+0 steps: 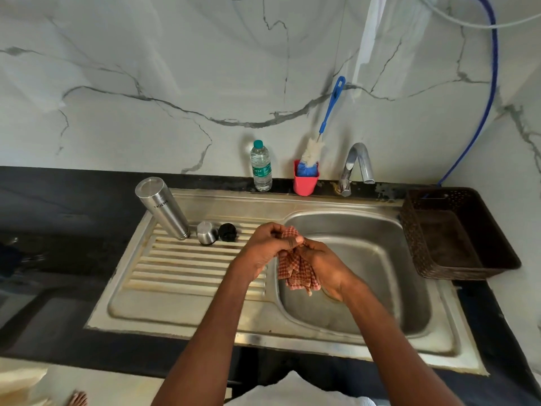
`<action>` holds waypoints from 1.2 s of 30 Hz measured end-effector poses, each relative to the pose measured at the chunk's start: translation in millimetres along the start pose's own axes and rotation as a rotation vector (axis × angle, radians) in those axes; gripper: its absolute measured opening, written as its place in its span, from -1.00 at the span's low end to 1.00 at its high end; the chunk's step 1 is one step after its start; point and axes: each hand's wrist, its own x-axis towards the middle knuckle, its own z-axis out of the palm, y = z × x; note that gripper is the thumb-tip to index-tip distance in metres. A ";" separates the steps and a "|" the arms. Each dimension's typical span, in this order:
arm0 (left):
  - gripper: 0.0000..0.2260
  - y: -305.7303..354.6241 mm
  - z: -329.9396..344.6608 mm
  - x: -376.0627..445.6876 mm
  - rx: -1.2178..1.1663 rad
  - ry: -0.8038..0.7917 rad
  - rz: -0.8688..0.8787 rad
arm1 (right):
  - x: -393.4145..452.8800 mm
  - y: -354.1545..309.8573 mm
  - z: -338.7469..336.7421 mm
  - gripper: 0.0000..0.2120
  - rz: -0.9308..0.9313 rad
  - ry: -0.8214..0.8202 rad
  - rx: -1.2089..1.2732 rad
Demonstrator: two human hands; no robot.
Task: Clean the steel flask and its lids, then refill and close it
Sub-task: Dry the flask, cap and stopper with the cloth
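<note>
The steel flask stands upside down on the ribbed drainboard, mouth down. Beside it to the right sit a steel cap and a black inner lid. Over the left edge of the sink bowl, my left hand and my right hand both grip a red checked cloth. The cloth is bunched between the hands and hangs down from them.
A water bottle and a red cup holding a blue-handled bottle brush stand against the marble wall. The tap rises behind the bowl. A dark plastic basket sits on the black counter at right.
</note>
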 end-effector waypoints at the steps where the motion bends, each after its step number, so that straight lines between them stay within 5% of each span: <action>1: -0.75 -0.9 0.7 1.2 0.010 0.030 0.006 | -0.2 -0.5 0.7 -0.69 0.010 -0.004 -0.002; 9: -0.69 4.3 -5.0 -7.0 0.089 0.023 0.127 | -2.5 -4.5 3.7 -0.64 0.015 0.019 0.293; 16: -0.64 22.1 26.8 -20.8 1.031 0.337 0.419 | 0.3 -1.5 11.1 -0.51 0.037 0.069 0.613; 19: -0.50 21.6 31.7 -28.1 0.927 0.258 0.439 | 2.5 1.1 11.0 -0.45 0.065 0.050 0.700; 23: -0.23 6.7 36.0 -46.7 1.109 0.120 0.485 | 6.3 6.9 10.5 -0.48 0.090 0.012 0.919; 25: -0.17 3.3 30.9 -58.8 1.044 0.086 0.437 | 8.3 12.1 10.0 -0.45 0.095 -0.024 0.966; 28: -0.33 11.8 4.9 -68.4 0.627 0.016 0.276 | 9.9 13.9 8.2 -0.41 0.088 -0.071 0.956; 33: -0.68 17.3 -50.2 -48.4 0.253 0.248 0.350 | 15.5 0.0 31.1 -0.64 0.037 -0.089 0.665; 36: -0.37 17.3 -77.8 -27.4 0.166 0.366 0.137 | 22.1 -9.5 52.4 -0.58 -0.004 -0.058 0.545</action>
